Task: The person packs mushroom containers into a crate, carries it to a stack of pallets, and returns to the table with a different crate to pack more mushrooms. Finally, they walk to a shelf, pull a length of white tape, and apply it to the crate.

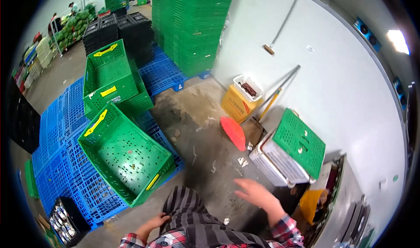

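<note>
Closest to me, my left hand (154, 222) is at 10 o'clock, touching the striped cloth (186, 206) over my knee; its fingers are bent, but I can't tell if they pinch it. My right hand (259, 195) is at 1 o'clock, a bit blurry, held up over the floor (199, 160) with its fingers apart and nothing in it. At 10 o'clock, past my left hand, the big green crate (127, 154) sits tilted on the blue pallets (65, 138), with yellow handles and small bits inside. A black bin (65, 221) of shiny things is at 9 o'clock. At 1 o'clock I see a white box (280, 162) with a green crate lid (299, 143) on top. A red round thing (233, 134) is at 12 o'clock, and just behind it a yellow box (238, 104) holds up a white basket (260, 92). Farther off is a tall green stack (192, 27). Way back at 11 o'clock is a heap of round green food (76, 28).
</note>
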A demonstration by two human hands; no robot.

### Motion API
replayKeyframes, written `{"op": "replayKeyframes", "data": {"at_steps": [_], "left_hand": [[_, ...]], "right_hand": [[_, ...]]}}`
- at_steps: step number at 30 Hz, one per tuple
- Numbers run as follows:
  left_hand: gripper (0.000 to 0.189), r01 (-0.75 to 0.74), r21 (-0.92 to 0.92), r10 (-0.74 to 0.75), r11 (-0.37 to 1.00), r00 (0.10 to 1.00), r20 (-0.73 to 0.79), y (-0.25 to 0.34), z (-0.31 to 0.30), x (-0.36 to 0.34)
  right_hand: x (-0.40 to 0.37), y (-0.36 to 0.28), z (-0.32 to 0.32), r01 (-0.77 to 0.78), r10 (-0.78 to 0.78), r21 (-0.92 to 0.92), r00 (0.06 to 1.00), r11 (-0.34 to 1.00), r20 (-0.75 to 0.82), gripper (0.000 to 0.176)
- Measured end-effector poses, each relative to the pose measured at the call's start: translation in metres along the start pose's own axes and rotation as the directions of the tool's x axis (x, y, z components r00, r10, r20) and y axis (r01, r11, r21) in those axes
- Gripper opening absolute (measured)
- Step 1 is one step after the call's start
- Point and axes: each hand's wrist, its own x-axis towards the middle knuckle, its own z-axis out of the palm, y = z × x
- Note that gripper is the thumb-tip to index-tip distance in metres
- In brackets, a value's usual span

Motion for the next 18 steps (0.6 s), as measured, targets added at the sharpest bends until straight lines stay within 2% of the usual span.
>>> {"op": "replayKeyframes", "data": {"at_steps": [1, 2, 4, 5, 6, 8, 10, 11, 14, 15, 18], "left_hand": [[0.057, 0.015, -0.04, -0.015, 0.999, 1.0, -0.015, -0.002, 0.001, 0.026], [0.055, -0.049, 0.015, 0.05, 0.999, 0.994, -0.093, 0.016, 0.001, 0.049], [0.05, -0.146, 0.183, 0.184, 0.972, 0.959, -0.215, 0.055, -0.008, 0.079], [0.045, -0.039, 0.011, 0.04, 0.999, 0.977, -0.207, 0.13, -0.037, 0.068], [0.044, -0.094, 0.024, 0.097, 0.995, 0.965, -0.245, 0.186, -0.073, 0.111], [0.043, -0.171, 0.01, 0.164, 0.985, 0.924, -0.344, 0.242, -0.095, 0.145], [0.041, -0.322, 0.034, 0.309, 0.946, 0.867, -0.391, 0.291, -0.125, 0.179], [0.041, -0.349, 0.038, 0.335, 0.936, 0.854, -0.399, 0.303, -0.137, 0.2], [0.037, -0.323, -0.211, 0.258, 0.923, 0.923, -0.286, 0.344, -0.177, 0.239], [0.036, -0.295, -0.229, 0.224, 0.928, 0.929, -0.294, 0.356, -0.191, 0.246], [0.042, -0.215, -0.338, 0.088, 0.916, 0.932, -0.352, 0.359, -0.212, 0.281]], "right_hand": [[0.038, -0.001, -0.009, 0.019, -0.029, 0.116, 0.996, 0.993, 0.083, 0.041], [0.069, 0.003, -0.019, 0.025, -0.064, 0.235, 0.985, 0.972, 0.158, 0.042], [0.108, 0.037, -0.022, -0.014, -0.04, 0.242, 0.976, 0.97, 0.216, 0.039], [0.128, 0.054, -0.022, -0.045, -0.014, 0.245, 0.973, 0.969, 0.232, 0.038], [0.157, 0.095, -0.03, -0.117, 0.054, 0.177, 0.943, 0.977, 0.328, 0.037], [0.15, 0.154, 0.002, -0.209, 0.157, 0.037, 0.829, 0.977, 0.536, 0.034], [0.151, 0.205, 0.018, -0.377, 0.227, 0.18, 0.807, 0.909, 0.546, 0.04], [0.161, 0.215, 0.015, -0.454, 0.252, 0.257, 0.79, 0.853, 0.559, 0.044], [0.211, 0.238, -0.005, -0.522, 0.333, 0.478, 0.841, 0.706, 0.426, 0.035], [0.235, 0.246, -0.015, -0.518, 0.325, 0.482, 0.843, 0.707, 0.428, 0.036], [0.298, 0.305, -0.011, -0.474, 0.149, 0.566, 0.838, 0.674, 0.525, 0.037]]}}
